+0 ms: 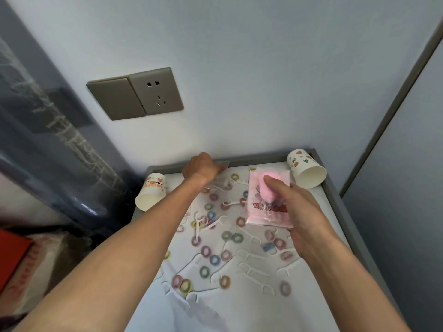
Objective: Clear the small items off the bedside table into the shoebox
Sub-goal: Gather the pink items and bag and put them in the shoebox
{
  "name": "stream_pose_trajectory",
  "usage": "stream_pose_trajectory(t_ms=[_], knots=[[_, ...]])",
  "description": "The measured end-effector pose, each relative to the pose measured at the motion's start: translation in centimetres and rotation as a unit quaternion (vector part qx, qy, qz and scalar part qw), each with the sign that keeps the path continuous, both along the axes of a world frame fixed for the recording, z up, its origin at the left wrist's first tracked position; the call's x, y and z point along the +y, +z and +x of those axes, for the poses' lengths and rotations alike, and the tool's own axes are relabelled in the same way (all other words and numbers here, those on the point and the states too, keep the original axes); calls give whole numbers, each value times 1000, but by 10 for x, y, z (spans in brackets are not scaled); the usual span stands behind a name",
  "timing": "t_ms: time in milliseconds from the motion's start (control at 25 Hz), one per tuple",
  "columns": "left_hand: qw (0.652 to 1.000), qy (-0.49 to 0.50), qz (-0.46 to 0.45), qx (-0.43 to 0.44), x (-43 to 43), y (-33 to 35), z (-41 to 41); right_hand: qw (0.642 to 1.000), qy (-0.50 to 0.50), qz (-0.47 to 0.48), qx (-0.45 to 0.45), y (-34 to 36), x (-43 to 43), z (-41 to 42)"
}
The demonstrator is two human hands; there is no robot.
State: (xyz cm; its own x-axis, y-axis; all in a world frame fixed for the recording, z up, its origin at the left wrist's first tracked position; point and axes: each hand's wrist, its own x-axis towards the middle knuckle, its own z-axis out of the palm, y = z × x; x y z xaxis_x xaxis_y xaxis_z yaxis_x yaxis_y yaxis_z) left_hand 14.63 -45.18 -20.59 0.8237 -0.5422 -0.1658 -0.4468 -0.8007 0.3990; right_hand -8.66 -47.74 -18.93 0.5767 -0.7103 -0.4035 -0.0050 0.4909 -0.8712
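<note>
A: Where do the small things lie?
B: Nearly all on the white top of the bedside table [335, 188]. Pastel hair ties [205, 271] and white floss picks [213, 224] are scattered from the far edge to the near middle, many touching or overlapping.
A: And the hands?
B: The right hand [299, 212] is over the right half of the table and grips a pink packet [256, 209]. The thumb [275, 185] presses on its top face, and the other fingers are curled beneath. The packet is clear plastic with something pink and puffy inside and red lettering at its near end.
A: The left one?
B: The left hand [201, 167] is at the far edge of the table, close to the wall. Its back is toward the camera and its fingers are bent down and away. Something pale shows just right of its knuckles, but I cannot tell whether the fingers pinch it.
A: Anything else on the table?
B: Two cups, both on their sides with mouths toward the near side. The left paper cup [152, 191] lies at the far left corner. The right paper cup [305, 171] lies at the far right corner, near the packet.
A: And round about?
B: On the wall, above the table's far left, sits a grey socket [155, 92] with a switch plate [115, 99] touching its left side. At the left edge of the view lies a red flat thing [12, 255], and I cannot tell what it is
</note>
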Motion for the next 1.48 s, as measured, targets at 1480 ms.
stream_pose_trajectory(t_ms=[1480], knots=[[828,297,-460,121,568,155,17,826,511,-225,-75,168,402,258]])
